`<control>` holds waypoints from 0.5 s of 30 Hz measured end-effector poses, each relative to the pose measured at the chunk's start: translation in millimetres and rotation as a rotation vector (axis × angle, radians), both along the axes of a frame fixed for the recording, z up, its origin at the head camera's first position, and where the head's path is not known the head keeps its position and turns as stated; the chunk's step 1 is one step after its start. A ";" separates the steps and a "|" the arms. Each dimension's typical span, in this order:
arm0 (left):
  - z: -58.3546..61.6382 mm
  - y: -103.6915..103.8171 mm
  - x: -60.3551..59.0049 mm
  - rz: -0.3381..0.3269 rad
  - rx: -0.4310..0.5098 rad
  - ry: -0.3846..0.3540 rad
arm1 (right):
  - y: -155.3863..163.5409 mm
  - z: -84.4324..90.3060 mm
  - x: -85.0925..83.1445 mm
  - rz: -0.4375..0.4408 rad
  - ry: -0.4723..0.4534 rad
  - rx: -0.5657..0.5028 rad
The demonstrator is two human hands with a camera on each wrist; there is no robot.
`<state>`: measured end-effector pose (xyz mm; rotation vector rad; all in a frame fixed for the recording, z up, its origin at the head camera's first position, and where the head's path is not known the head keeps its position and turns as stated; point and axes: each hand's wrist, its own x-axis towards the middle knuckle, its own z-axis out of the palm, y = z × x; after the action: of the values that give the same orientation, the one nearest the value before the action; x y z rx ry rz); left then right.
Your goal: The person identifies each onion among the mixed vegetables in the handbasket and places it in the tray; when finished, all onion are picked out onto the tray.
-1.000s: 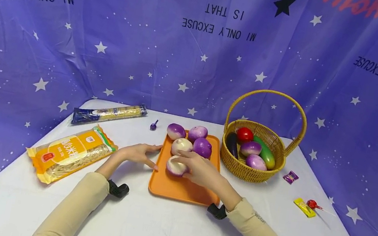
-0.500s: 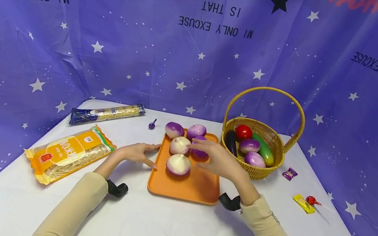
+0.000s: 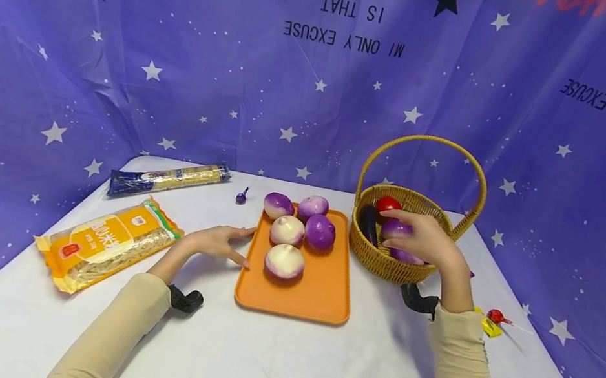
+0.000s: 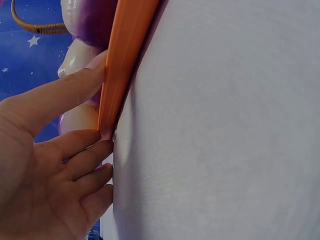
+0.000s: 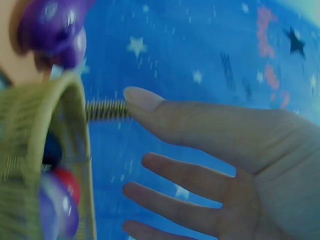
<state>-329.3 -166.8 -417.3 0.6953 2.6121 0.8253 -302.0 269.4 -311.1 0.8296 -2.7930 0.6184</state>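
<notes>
My left hand [image 3: 215, 242] rests at the left edge of an orange tray [image 3: 315, 302], thumb and fingertips touching its rim in the left wrist view. Several round purple-and-white onions lie on the tray, among them a pale one [image 3: 284, 261] at the front and a deep purple one [image 3: 320, 232]. My right hand [image 3: 425, 238] is over the wicker basket [image 3: 385, 268] with its fingers spread and nothing held. Beneath it in the basket are a red tomato [image 3: 389, 205], a dark eggplant [image 3: 369, 224] and two purple onions [image 3: 395, 229], partly hidden by the hand.
At left lie a yellow noodle packet [image 3: 109, 245] and a long pasta packet [image 3: 169, 181]. A purple lollipop [image 3: 242, 196] sits behind the tray. At right are a red lollipop [image 3: 497, 317] and a yellow candy [image 3: 488, 324]. The basket's tall handle [image 3: 428, 138] arches up.
My right hand has left the front onion on the tray and moved right, over the basket. The left hand stays at the tray's edge.
</notes>
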 end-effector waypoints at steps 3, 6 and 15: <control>0.7 -0.4 0.4 -0.001 0.006 -0.003 | 19.1 -2.4 -3.9 -0.040 -0.067 -0.010; 0.7 -0.3 0.0 0.000 0.007 -0.007 | 33.8 -6.2 -7.1 -0.073 -0.141 -0.009; 2.0 0.8 1.0 0.004 0.008 -0.010 | 50.9 -20.6 -16.6 -0.072 -0.257 0.010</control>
<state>-328.2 -166.0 -415.4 0.6867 2.6039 0.8388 -318.7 320.3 -331.7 0.6921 -3.0415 0.7480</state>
